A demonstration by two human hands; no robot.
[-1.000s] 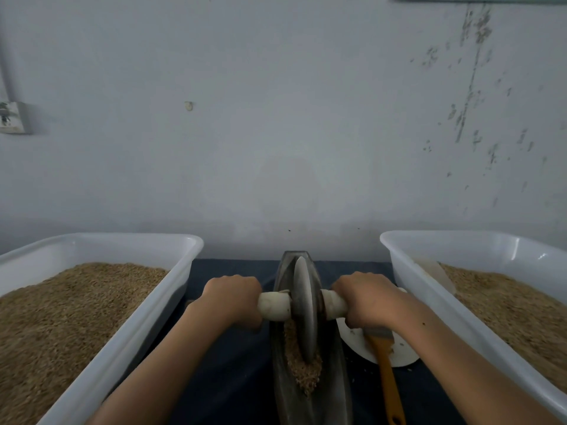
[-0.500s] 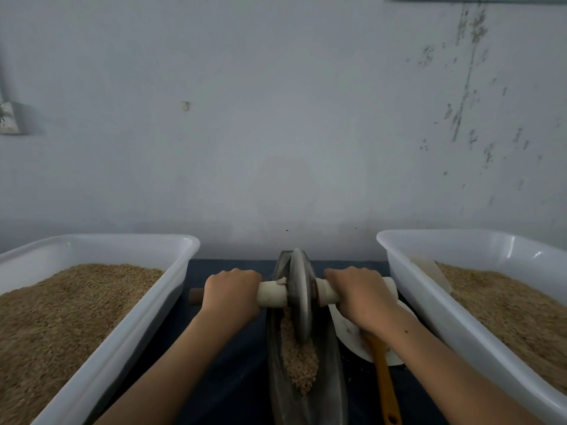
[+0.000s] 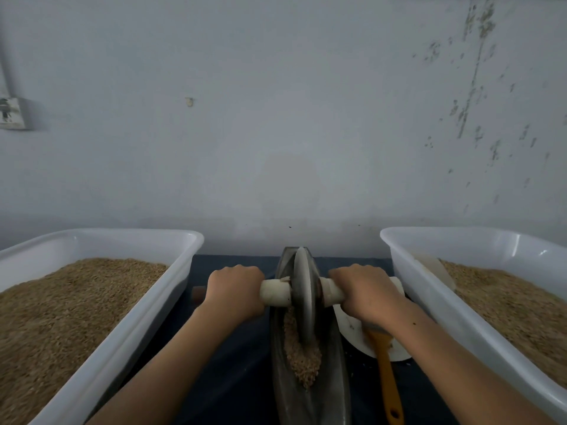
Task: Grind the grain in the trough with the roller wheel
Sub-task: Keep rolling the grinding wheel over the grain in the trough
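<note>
At lower centre, left hand (image 3: 234, 289) and right hand (image 3: 363, 291) grip the white axle handle (image 3: 276, 292) with curled fingers; the grey metal roller wheel (image 3: 303, 294) sits far along the dark boat-shaped trough (image 3: 333, 372). Grinding in progress; next, judged, a pull back over the tan grain (image 3: 302, 360).

Two white plastic tubs of grain: one at 9 o'clock (image 3: 129, 326), one at 3 o'clock (image 3: 435, 302). One metal trough (image 3: 334, 378), one roller wheel (image 3: 303, 289), one white plate (image 3: 352, 329), one orange-handled brush (image 3: 387, 372). Two hands: left (image 3: 234, 291), right (image 3: 366, 291).

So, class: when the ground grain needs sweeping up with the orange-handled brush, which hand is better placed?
Probably the right hand: the brush lies directly beneath its wrist, right of the trough.
</note>
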